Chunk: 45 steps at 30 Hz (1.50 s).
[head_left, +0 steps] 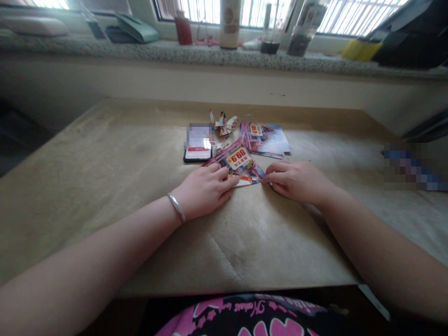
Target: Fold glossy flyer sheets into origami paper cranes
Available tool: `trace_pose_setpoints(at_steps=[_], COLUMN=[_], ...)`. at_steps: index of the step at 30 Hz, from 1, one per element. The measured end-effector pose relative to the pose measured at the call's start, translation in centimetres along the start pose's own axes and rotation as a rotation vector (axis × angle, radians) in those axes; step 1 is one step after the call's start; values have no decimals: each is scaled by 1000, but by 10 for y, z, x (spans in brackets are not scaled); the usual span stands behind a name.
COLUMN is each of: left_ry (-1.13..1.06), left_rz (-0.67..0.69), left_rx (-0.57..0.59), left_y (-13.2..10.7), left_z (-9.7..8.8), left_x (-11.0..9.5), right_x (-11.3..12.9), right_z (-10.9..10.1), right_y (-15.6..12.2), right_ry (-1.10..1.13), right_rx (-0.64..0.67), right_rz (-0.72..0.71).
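Observation:
A colourful printed leaflet point(239, 163), folded to a triangle, lies on the brown paper-covered table point(105, 177). My left hand point(205, 189), a silver bangle on its wrist, presses the leaflet's near left edge with curled fingers. My right hand point(296, 179) pinches the leaflet's right corner, fingers together. A folded paper figure point(223, 123) stands behind, next to a stack of similar leaflets point(266, 138). A phone point(198, 144) lies just left of the leaflet.
A stone windowsill point(210, 53) runs along the back with a red cup point(183, 29), a tall canister point(230, 23), jars and a green box point(135, 28). A blurred object point(413, 168) lies at the table's right side.

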<state>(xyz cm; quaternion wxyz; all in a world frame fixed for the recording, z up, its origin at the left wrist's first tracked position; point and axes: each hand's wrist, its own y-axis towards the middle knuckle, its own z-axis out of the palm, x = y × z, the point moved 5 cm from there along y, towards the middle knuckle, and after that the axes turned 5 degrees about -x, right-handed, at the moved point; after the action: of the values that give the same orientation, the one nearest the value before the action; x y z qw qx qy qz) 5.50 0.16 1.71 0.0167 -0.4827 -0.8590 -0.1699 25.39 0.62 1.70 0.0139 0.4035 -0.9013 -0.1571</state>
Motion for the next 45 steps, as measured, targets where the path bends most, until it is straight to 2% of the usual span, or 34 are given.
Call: trace_pose_setpoints(at_steps=[12, 30, 33, 36, 38, 41, 45], left_ry=[-4, 3, 4, 7, 8, 3, -6], left_rz=[-16, -3, -5, -10, -11, -13, -16], left_rx=[48, 37, 33, 32, 32, 29, 10], left_y=[0, -2, -2, -1, -1, -1, -1], left_z=[2, 4, 4, 3, 2, 1, 0], left_x=[1, 1, 1, 1, 1, 1, 1], right_x=[-9, -16, -16, -17, -12, -3, 4], right_z=[-4, -7, -6, -7, -4, 0, 1], right_y=[-5, -11, -11, -10, -7, -3, 2], right_ry=[14, 6, -12, 74, 121, 137, 127], right_rx=[31, 56, 4, -143, -158, -109, -88], right_rz=[30, 14, 41, 106, 73, -7, -30])
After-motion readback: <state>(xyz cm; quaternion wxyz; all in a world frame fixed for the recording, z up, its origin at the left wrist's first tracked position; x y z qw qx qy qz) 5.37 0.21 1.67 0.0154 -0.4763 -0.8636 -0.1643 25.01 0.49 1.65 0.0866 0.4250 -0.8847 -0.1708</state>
